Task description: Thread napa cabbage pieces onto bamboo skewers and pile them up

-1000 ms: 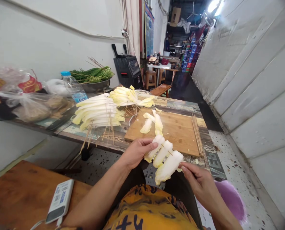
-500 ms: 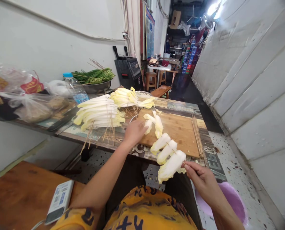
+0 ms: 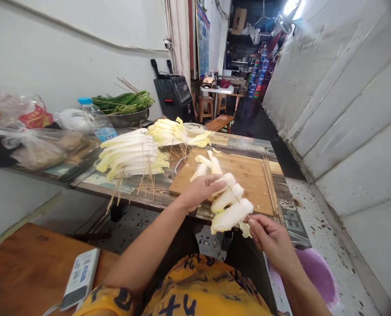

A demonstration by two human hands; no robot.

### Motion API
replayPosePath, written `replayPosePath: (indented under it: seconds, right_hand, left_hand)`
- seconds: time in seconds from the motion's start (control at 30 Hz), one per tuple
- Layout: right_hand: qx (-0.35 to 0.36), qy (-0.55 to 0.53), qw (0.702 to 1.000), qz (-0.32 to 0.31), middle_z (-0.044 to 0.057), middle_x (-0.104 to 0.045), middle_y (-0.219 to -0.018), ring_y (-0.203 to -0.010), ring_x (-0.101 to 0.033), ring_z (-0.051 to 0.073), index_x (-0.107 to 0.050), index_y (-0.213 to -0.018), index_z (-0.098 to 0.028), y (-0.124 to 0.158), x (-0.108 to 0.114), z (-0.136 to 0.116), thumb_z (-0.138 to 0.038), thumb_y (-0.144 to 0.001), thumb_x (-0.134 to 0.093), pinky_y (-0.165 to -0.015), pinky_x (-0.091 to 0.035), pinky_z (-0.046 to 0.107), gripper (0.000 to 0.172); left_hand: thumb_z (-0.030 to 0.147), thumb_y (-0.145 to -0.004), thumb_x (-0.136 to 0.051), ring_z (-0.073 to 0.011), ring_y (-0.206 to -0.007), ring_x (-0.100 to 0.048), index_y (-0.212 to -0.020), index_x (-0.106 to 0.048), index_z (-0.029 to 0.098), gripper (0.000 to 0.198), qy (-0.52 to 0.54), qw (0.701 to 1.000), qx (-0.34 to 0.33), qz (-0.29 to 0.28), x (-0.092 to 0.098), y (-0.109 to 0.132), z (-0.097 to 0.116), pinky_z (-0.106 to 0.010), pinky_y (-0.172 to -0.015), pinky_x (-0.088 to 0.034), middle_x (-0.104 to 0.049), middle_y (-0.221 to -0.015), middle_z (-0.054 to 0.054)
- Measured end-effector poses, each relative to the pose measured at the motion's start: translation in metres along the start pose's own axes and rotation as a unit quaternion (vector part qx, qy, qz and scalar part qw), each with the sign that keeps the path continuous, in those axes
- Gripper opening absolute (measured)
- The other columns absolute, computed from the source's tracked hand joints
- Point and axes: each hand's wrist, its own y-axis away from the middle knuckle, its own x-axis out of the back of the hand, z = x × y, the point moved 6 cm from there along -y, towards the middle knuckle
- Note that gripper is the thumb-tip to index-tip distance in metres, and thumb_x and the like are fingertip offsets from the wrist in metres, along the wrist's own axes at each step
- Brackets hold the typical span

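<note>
Pinched in my right hand (image 3: 266, 232) is the lower end of a thin stick, which runs through several pale cabbage pieces (image 3: 233, 216) over the table's front edge. My left hand (image 3: 202, 191) has its fingers closed around the topmost piece on that stick. Behind it, loose cabbage pieces (image 3: 215, 163) lie on the wooden cutting board (image 3: 248, 175). A bundle of bare sticks (image 3: 270, 186) rests along the board's right edge. Left of the board are a stack of skewered cabbage leaves (image 3: 129, 153) and a yellower pile (image 3: 169, 131).
A metal bowl of green vegetables (image 3: 129, 117), a water bottle (image 3: 99, 120), plastic bags (image 3: 37, 145) and a dark knife (image 3: 80, 166) are at the left. A purple basin (image 3: 317, 272) stands low at the right. A white power bank (image 3: 81, 276) lies on a wooden bench (image 3: 24, 272).
My left hand has moved right, from the loose pieces on the board to the top piece on the stick. The skewered cabbage has shifted slightly up and left.
</note>
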Motion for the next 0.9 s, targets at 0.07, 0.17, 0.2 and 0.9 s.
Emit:
replayPosePath:
  seconds: [0.07,0.17,0.2,0.9]
  right_hand:
    - [0.001,-0.001,1.0,0.004,-0.005,-0.039,-0.054,-0.046,-0.034,0.008,-0.067,-0.092,-0.012,-0.002,0.001,0.002,-0.048,-0.083,-0.056,-0.04,-0.026,0.019,0.038]
    - [-0.007,-0.003,1.0,-0.005,-0.004,-0.044,-0.058,-0.044,-0.037,0.007,-0.065,-0.096,-0.013,0.002,0.005,0.007,-0.046,-0.082,-0.058,-0.039,-0.028,0.019,0.037]
    - [-0.013,-0.009,1.0,-0.009,-0.004,-0.047,-0.059,-0.042,-0.038,0.007,-0.064,-0.099,-0.013,0.005,0.007,0.009,-0.046,-0.082,-0.058,-0.038,-0.028,0.019,0.037]
    - [-0.056,-0.034,0.992,0.106,-0.01,-0.034,-0.044,-0.034,-0.026,0.007,-0.059,-0.107,-0.009,0.013,0.013,0.049,-0.049,-0.085,-0.046,-0.033,-0.019,0.019,0.047]
  left_hand:
    - [0.051,-0.075,-0.061,-0.0201,-0.079,-0.062,-0.099,-0.069,0.013,0.046,0.045,0.998,0.028,-0.02,-0.008,0.001,-0.004,-0.029,-0.073,-0.047,-0.07,-0.086,-0.007]
    - [0.052,-0.076,-0.059,-0.0213,-0.076,-0.063,-0.097,-0.07,0.012,0.047,0.015,0.999,0.034,-0.019,-0.014,-0.011,-0.004,-0.03,-0.069,-0.047,-0.071,-0.085,-0.008]
    - [0.051,-0.078,-0.058,-0.0226,-0.08,-0.063,-0.1,-0.069,0.012,0.047,-0.013,1.0,0.017,-0.022,-0.017,-0.019,0.0,-0.031,-0.071,-0.047,-0.071,-0.09,-0.009]
    - [0.049,-0.091,-0.026,-0.0264,-0.132,-0.035,-0.135,-0.037,0.01,0.06,-0.595,0.786,-0.161,-0.054,-0.105,-0.046,-0.017,-0.041,-0.108,-0.023,-0.041,-0.142,-0.015]
